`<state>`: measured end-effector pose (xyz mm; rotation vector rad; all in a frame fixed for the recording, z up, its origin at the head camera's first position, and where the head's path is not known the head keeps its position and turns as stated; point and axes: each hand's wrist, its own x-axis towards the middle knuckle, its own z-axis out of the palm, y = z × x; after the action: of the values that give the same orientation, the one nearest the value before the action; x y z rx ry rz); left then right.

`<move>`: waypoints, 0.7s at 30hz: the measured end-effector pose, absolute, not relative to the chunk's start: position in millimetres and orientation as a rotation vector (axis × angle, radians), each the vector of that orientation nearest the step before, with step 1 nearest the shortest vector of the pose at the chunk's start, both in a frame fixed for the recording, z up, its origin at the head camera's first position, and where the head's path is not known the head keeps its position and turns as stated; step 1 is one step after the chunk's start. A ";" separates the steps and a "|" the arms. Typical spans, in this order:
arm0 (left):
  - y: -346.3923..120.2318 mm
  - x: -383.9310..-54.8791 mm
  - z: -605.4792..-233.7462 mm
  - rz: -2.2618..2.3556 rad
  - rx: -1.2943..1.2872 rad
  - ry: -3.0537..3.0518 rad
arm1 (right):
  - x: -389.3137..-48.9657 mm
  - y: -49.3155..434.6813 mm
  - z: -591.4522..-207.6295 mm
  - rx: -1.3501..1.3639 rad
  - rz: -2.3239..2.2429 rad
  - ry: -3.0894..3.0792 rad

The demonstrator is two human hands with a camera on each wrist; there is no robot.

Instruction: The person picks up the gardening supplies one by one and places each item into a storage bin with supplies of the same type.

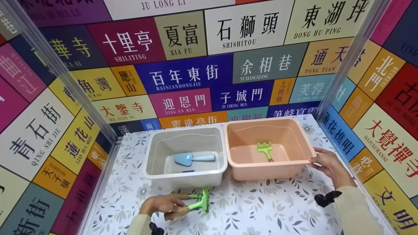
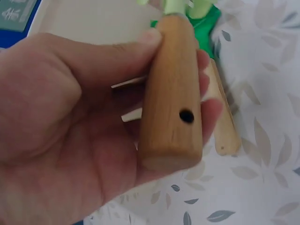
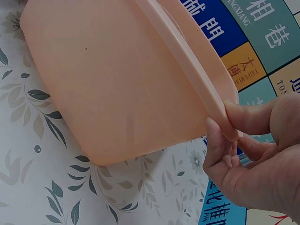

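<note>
My left hand (image 1: 161, 205) grips a small green garden rake (image 1: 204, 201) by its wooden handle (image 2: 171, 93), in front of the white basin. The thumb lies along one side of the handle, with fingertips showing on the other. Just beyond it lies a second green tool with a wooden handle (image 2: 226, 126), its head partly hidden behind the rake. At the front right corner of the peach basin (image 1: 267, 172), my right hand (image 1: 329, 165) pinches the rim (image 3: 216, 105) between thumb and fingers. A small green fork (image 1: 265, 149) lies inside that basin.
A blue toy trowel (image 1: 184, 159) lies in the white basin (image 1: 192, 180), with a purple and green item (image 1: 187, 171) partly hidden by the front wall. The basins stand side by side on a leaf-patterned tabletop (image 1: 261, 209). Colourful sign-covered walls (image 1: 183, 73) enclose the back and sides.
</note>
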<state>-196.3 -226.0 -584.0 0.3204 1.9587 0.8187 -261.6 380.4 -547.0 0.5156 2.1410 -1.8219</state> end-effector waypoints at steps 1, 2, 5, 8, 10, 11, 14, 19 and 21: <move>-226.2 -196.5 -583.4 0.848 0.312 1.966 | -261.9 380.2 -547.0 0.516 -1.813 2.151; -226.1 -196.7 -582.8 0.869 0.321 1.975 | -262.4 380.2 -547.3 0.515 -1.799 2.163; -224.6 -196.6 -581.3 0.895 0.355 2.010 | -263.4 380.6 -547.6 0.516 -1.789 2.162; -222.7 -196.4 -580.3 0.924 0.379 2.017 | -263.5 381.5 -547.6 0.524 -1.799 2.147; -221.1 -196.1 -579.8 0.966 0.368 1.993 | -263.0 381.7 -547.5 0.523 -1.805 2.140; -220.2 -195.9 -580.0 0.987 0.372 1.984 | -262.8 381.9 -547.7 0.517 -1.802 2.145; -216.7 -195.4 -580.3 1.046 0.401 1.950 | -261.9 381.8 -547.7 0.509 -1.787 2.167; -207.8 -195.7 -579.8 1.137 0.459 1.853 | -260.7 381.5 -547.9 0.503 -1.792 2.168; -203.4 -195.8 -578.0 1.173 0.462 1.809 | -260.5 381.9 -547.9 0.500 -1.800 2.161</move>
<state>-195.8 -203.4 -578.0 0.4620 1.8085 1.1731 -260.5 381.9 -547.9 0.5001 2.1606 -1.8003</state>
